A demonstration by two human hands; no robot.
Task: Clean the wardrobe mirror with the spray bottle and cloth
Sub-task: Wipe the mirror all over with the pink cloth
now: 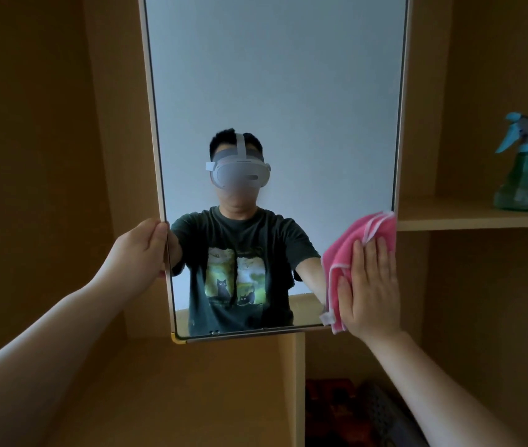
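Observation:
The tall wardrobe mirror (275, 75) in a pale frame fills the middle of the view and reflects a person in a dark T-shirt. My left hand (142, 250) grips the mirror's left edge, thumb on the front. My right hand (370, 285) lies flat with straight fingers on a pink cloth (353, 243), pressing it against the mirror's lower right corner. The green spray bottle (522, 175) with a blue trigger stands on a shelf to the right, apart from both hands.
Wooden wardrobe panels surround the mirror. A shelf (469, 217) at right carries the bottle. Below it, a dark compartment holds dim objects (353, 411) I cannot identify. A vertical divider (295, 382) stands under the mirror's bottom edge.

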